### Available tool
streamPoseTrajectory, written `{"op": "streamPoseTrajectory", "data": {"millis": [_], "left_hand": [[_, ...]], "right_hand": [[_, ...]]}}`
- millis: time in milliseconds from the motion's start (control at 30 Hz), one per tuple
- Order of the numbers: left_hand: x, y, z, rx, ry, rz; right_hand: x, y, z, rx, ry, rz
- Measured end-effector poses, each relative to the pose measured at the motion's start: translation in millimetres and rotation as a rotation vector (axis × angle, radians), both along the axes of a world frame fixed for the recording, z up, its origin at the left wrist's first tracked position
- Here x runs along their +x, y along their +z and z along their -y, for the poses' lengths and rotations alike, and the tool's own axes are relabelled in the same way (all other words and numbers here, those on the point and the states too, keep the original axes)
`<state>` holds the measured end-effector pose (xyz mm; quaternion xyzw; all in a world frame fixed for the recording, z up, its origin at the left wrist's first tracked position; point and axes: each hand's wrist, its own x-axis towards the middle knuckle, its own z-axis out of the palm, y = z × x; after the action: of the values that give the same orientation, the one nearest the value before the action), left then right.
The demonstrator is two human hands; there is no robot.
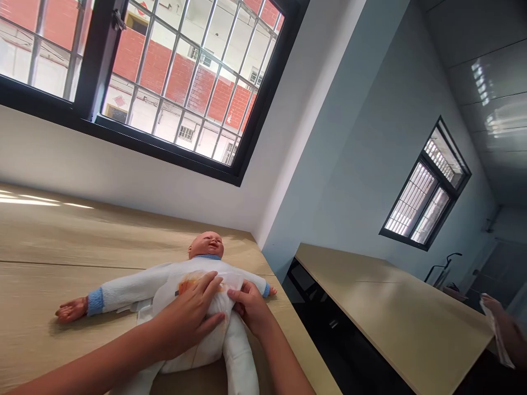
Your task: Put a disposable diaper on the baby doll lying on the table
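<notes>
A baby doll (pixel 206 247) in a white suit with blue collar and cuffs lies on its back on the wooden table (pixel 24 307), arms spread. Around its middle is a white diaper (pixel 164 293) with an orange print on the front. My left hand (pixel 191 315) rests flat on the diaper's front, fingers stretched out over the print. At the side of the doll's waist, my right hand (pixel 251 307) pinches the diaper's edge between thumb and fingers. Part of the print and the diaper's far edge are hidden under my hands.
Beyond a dark gap on the right stands another wooden table (pixel 382 296). A person's arm (pixel 504 323) with a white cloth-like item shows at the right edge. Behind the doll are a wall and a barred window (pixel 177 77).
</notes>
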<state>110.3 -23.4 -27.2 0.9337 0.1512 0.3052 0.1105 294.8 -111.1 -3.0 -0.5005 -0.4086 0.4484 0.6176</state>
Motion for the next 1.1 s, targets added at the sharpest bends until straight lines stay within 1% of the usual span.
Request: {"op": "streamPoseTrajectory", "data": {"millis": [133,267,300,367,467,500,533,567,633,667,700,800,867,1000,1100], "left_hand": [[-0.3,1.9,1.6,-0.011,-0.007,-0.017],[-1.2,4.5,3.8,-0.027,-0.014,-0.033],[-1.3,4.9,4.2,-0.030,-0.013,-0.031],[-1.2,6.3,5.2,-0.037,-0.011,-0.032],[-1.8,11.4,8.4,-0.044,-0.012,-0.035],[-2.4,14.0,10.1,-0.048,-0.017,-0.038],[-3.1,16.9,11.8,-0.052,-0.025,-0.041],[-3.9,19.9,13.5,-0.056,-0.035,-0.045],[-5.3,24.8,16.2,-0.060,-0.053,-0.052],[-5.8,26.5,17.0,-0.061,-0.057,-0.053],[-6.0,27.5,17.5,-0.062,-0.057,-0.049],[-5.4,27.1,17.2,-0.055,-0.042,-0.035],[-4.4,24.9,16.3,-0.045,-0.033,-0.027],[-3.6,21.9,15.2,-0.053,-0.034,-0.010],[-4.2,23.2,15.0,-0.060,-0.033,-0.013]], "right_hand": [[-1.0,-2.5,-4.7,-0.027,-0.149,-0.135],[2.3,-1.0,-6.6,-0.015,-0.170,-0.259],[4.5,-0.2,-6.5,-0.009,-0.194,-0.238],[9.6,2.2,-5.1,0.014,-0.291,-0.129],[13.8,9.0,1.1,0.125,-0.498,0.177],[13.0,11.9,4.0,0.166,-0.515,0.286],[10.8,14.8,7.0,0.190,-0.484,0.384],[7.6,17.2,9.9,0.192,-0.421,0.479],[-1.1,20.0,14.5,0.121,-0.253,0.601],[-5.6,20.1,15.8,0.072,-0.197,0.634],[-9.7,19.4,16.4,0.030,-0.176,0.660],[-15.2,15.0,14.7,-0.057,-0.205,0.656],[-12.4,12.0,12.4,-0.077,-0.214,0.633],[1.8,6.3,8.6,-0.050,-0.245,0.622],[11.1,-0.9,4.7,-0.008,-0.315,0.542]]}}
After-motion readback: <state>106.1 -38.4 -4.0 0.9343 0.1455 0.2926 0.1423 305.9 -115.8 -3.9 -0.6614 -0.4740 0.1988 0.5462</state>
